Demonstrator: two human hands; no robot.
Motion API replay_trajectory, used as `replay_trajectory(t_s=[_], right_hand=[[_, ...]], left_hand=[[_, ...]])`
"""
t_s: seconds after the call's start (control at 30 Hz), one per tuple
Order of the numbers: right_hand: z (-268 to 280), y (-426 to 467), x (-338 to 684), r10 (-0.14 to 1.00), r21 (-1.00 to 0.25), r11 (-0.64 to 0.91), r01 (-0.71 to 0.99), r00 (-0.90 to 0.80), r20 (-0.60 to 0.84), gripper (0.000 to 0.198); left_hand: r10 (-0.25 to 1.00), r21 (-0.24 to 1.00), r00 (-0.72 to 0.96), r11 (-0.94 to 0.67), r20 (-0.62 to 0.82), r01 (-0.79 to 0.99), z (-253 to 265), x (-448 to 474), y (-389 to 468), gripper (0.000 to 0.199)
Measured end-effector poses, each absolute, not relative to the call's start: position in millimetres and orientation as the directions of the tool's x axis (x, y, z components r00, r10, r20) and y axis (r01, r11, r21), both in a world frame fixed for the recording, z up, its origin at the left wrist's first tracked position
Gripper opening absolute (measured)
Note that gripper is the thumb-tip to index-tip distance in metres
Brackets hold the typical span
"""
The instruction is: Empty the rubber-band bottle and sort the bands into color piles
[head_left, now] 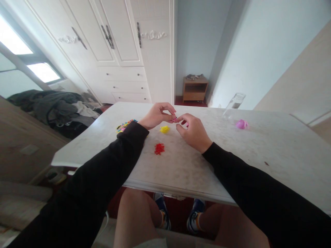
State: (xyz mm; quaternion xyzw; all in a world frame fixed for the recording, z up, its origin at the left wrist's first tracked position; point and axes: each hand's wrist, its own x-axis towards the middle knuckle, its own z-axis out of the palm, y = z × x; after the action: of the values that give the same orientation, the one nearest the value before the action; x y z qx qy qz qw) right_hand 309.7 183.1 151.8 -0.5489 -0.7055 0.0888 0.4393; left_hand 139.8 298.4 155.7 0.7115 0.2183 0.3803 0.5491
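Above the middle of the table, my left hand [160,115] pinches a small pink piece [174,119] with a dark spot between thumb and fingertips; its exact kind is too small to tell. My right hand [193,131] meets it from the right, index fingertip at the piece and the other fingers curled. A bit of pink shows under those curled fingers. Below the hands lie a small yellow pile [164,129] and, closer to me, a small red pile [159,148] of tiny pieces. Partly behind my left wrist is a mixed multicoloured pile [126,125].
A clear glass bottle or jar [234,103] stands at the table's far right side, beside a purple-pink rounded object [242,124]. The pale table [181,175] has its front edge above my knees. Dark clothes [57,106] are heaped beyond its left side.
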Motion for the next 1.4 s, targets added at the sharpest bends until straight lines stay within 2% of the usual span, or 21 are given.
replay_trajectory(t_s=[0.7,0.93,1.13,1.27,1.4], right_hand=[[151.0,183.7,311.3,0.853,-0.606,0.381,0.698,-0.012,0.522,0.014],[151.4,183.3,310.3,0.86,-0.612,0.362,0.703,0.002,0.51,0.015],[154.4,185.4,313.6,0.848,-0.624,0.369,0.689,0.026,0.53,0.019],[156.7,191.7,321.2,0.829,-0.621,0.377,0.687,0.049,0.557,0.019],[157.1,205.3,340.9,0.823,-0.631,0.348,0.693,0.096,0.559,0.017]], left_hand=[[0.748,0.957,0.613,-0.285,0.255,-0.051,153.7,141.0,298.0,0.048],[0.778,0.971,0.596,-0.237,0.198,-0.013,155.4,141.1,296.1,0.04],[0.762,0.985,0.625,-0.149,0.17,-0.086,157.1,139.6,295.7,0.027],[0.742,0.974,0.632,-0.199,0.224,-0.111,157.7,138.5,294.3,0.028],[0.757,0.976,0.619,-0.203,0.21,-0.082,158.0,138.8,292.3,0.031]])
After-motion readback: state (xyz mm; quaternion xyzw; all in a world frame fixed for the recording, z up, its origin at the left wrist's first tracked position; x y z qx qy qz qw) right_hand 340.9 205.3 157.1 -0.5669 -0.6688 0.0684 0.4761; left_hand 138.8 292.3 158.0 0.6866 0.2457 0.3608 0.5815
